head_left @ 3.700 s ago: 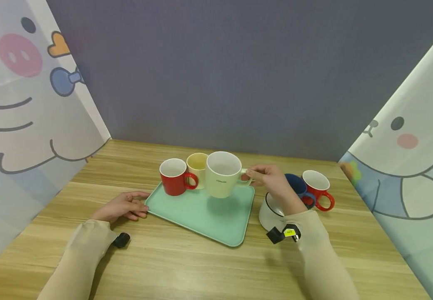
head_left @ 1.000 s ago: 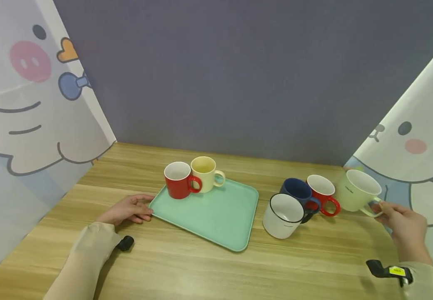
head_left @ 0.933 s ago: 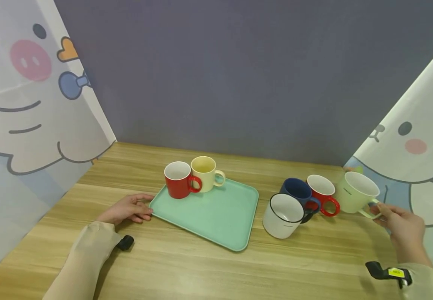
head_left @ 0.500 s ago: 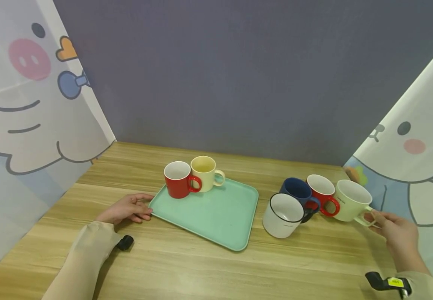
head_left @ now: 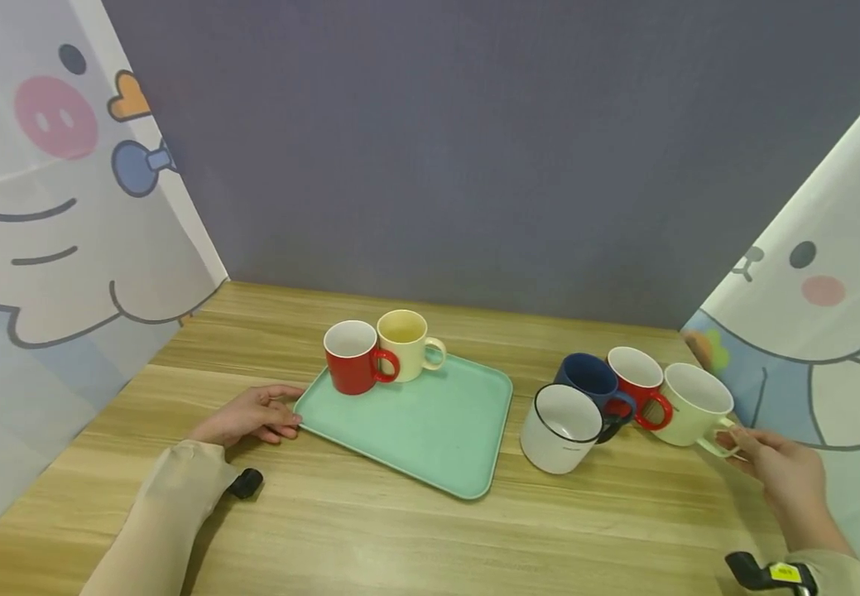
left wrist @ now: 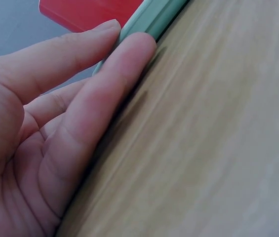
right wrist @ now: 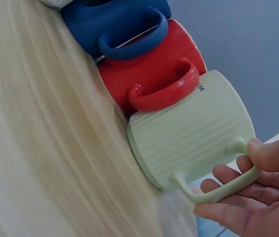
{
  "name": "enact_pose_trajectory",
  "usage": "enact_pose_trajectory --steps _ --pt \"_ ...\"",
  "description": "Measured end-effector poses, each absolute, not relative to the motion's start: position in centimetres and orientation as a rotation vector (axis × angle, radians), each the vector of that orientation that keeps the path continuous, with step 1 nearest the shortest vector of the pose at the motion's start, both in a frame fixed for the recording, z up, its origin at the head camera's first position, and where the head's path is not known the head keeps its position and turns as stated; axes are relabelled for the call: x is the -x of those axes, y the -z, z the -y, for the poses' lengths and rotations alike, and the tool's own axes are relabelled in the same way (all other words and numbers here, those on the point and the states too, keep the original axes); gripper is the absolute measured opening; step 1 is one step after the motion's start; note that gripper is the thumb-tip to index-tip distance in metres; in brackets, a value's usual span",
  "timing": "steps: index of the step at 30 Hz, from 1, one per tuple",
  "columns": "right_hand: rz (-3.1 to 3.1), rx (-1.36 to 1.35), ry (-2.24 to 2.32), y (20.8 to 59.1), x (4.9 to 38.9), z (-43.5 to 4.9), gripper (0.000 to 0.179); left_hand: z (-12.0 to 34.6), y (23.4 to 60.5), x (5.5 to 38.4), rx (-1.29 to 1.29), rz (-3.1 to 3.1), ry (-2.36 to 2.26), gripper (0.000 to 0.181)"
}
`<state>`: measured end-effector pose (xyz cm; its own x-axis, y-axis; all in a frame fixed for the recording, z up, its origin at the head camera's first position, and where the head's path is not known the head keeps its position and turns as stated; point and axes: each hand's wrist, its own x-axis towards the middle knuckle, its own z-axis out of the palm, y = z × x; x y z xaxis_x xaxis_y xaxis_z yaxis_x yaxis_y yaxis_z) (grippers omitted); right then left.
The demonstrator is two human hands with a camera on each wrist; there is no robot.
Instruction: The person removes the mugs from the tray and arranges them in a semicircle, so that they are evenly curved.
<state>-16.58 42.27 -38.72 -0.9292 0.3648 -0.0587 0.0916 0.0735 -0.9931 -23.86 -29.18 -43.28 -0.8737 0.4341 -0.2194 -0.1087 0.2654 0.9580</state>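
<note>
My left hand rests at the left corner of a mint-green tray. In the left wrist view its fairly straight fingers touch the tray's rim. A red mug and a yellow mug stand side by side on the tray's far left part, handles to the right. At the far right, my right hand pinches the handle of a pale green mug between thumb and fingers. That mug stands upright against a second red mug.
Left of that second red mug stand a dark blue mug and a white mug with a black rim, close together on the wooden table. A grey panel rises behind, with printed cloth along the right side.
The pale green mug has gone from above the tray to the far right, then down and left against the second red mug, held by my right hand. The left hand has stayed at the tray.
</note>
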Motion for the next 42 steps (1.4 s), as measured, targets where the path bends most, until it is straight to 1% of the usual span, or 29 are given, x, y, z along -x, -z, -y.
enact_pose_trajectory --steps 7,11,13,17,19,20,26,30,34,37,42 --pt "2.252 0.299 -1.967 38.8 16.2 -43.1 0.033 29.1 43.2 23.8 -0.297 -2.100 -1.642 0.070" --pt "2.526 0.310 -1.716 38.1 16.4 -43.3 0.027 29.3 43.2 23.7 -0.300 -2.101 -1.640 0.069" --pt "2.671 0.347 -1.490 37.6 16.6 -43.3 0.032 29.3 43.3 23.7 -0.299 -2.100 -1.639 0.069" --pt "2.742 0.446 -1.141 36.4 17.4 -43.2 0.058 29.4 43.3 23.7 -0.287 -2.106 -1.643 0.069" --pt "2.720 0.483 -1.024 35.8 17.7 -43.0 0.066 29.4 43.3 23.8 -0.279 -2.108 -1.646 0.069" --pt "2.701 0.495 -0.991 35.5 17.8 -42.9 0.066 29.4 43.3 23.8 -0.277 -2.110 -1.647 0.070" --pt "2.611 0.445 -0.925 34.1 18.3 -41.4 0.061 29.3 43.4 23.9 -0.290 -2.105 -1.655 0.071" --pt "2.513 0.384 -1.017 33.3 18.7 -39.6 0.051 29.3 43.4 23.9 -0.287 -2.095 -1.658 0.071" --pt "2.469 0.275 -1.085 32.5 19.4 -37.3 0.044 29.1 43.3 24.0 -0.289 -2.089 -1.666 0.072" --pt "2.481 0.180 -1.036 32.1 20.0 -35.5 0.043 29.1 43.3 24.0 -0.286 -2.084 -1.673 0.072" --pt "2.487 0.010 -0.924 31.7 20.9 -32.1 0.034 29.2 43.5 23.9 -0.275 -2.085 -1.670 0.072"
